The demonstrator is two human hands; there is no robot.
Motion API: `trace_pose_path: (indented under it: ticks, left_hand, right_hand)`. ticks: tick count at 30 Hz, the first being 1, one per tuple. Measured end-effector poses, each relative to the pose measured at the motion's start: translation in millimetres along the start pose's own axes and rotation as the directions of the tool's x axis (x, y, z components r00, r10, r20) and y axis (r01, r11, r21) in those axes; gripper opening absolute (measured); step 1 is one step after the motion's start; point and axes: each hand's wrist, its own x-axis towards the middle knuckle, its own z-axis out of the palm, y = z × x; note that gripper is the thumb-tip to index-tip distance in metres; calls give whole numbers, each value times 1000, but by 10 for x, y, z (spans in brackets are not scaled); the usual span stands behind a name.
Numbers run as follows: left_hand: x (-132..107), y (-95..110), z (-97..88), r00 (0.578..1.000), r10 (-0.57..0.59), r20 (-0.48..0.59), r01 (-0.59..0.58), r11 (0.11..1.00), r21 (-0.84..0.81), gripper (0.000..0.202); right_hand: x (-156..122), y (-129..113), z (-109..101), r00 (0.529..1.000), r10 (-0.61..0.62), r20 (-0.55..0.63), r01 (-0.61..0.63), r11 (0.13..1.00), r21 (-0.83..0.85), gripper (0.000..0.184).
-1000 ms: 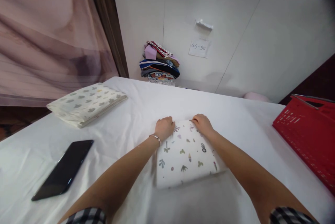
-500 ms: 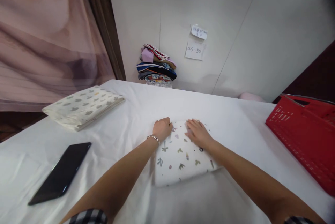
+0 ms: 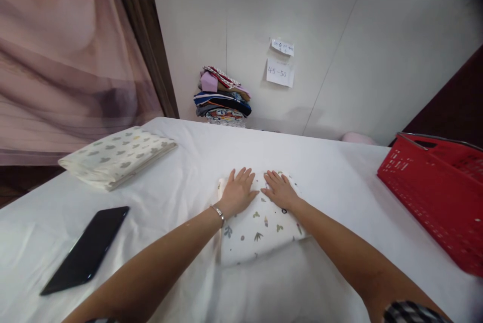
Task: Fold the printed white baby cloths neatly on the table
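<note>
Two open palms, left hand [image 3: 237,194] and right hand [image 3: 279,193], we find pressed flat, grasping nothing, on the folded white leaf-printed cloth [image 3: 260,235], seemingly pinning its layers down

black phone [image 3: 86,250], cloud-print folded cloth [image 3: 116,155], red basket [image 3: 437,197], clothes pile [image 3: 222,103], wall notes [image 3: 279,72]

Arms both reach straight out, forearms bare; left hand [image 3: 237,193] and right hand [image 3: 279,191] lie flat, palms down, fingers spread, side by side on the far half of the folded printed cloth [image 3: 260,235], thumbs close together.
</note>
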Motion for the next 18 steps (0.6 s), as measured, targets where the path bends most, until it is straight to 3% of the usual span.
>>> trace_pose_path:
  ticks: [5, 11, 18]
  left_hand:
    - [-98, 47, 184, 977, -131, 166, 130, 991, 18, 65]
    - [-86, 43, 180, 970, -150, 193, 151, 988, 10, 68]
    - [-68, 66, 126, 969, -138, 204, 146, 989, -26, 66]
  right_hand:
    - [40, -22, -128, 995, 29, 91, -31, 999, 16, 64]
    - [49, 48, -139, 980, 158, 124, -153, 987, -47, 63]
    - [42, 80, -75, 980, 173, 97, -167, 984, -65, 62]
